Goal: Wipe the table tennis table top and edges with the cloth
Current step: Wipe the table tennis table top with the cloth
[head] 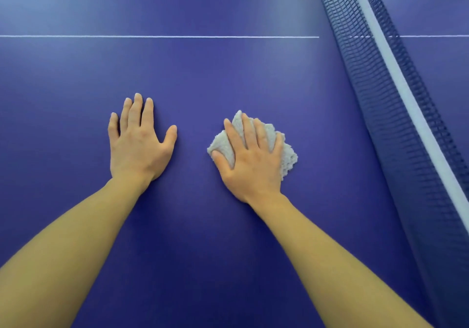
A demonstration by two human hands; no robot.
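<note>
We look down on a smooth, dark blue table tennis table top (228, 239) that fills almost the whole view. Closest to us, two bare arms reach out over the blue top, the left forearm (63, 246) on one side and the right forearm (337, 259) on the other. A bit farther out we see the left hand (138, 147). It lies flat on the table with the palm down, the fingers straight and a little apart, and it holds nothing. Near it, but not touching it, is the right hand (250, 167). It lies on top of a small, fluffy, whitish-grey cloth (289, 157) that is bunched up on the table. The fingers are spread and lie almost straight over the cloth, pressing it down, and the thumb rests against the cloth's left side. Bits of the cloth stick out past the fingertips, beside the thumb and on the right side of the hand. The cloth sits on the near part of the table, between the left hand and the net. Farther away, a thin white line (152, 36) runs straight across the blue top. On the right, a dark blue mesh net (385, 114) with a white band (406, 94) along its top goes slanting from the far side toward us. Behind the net we see the other half of the table (444, 10), blue too.
</note>
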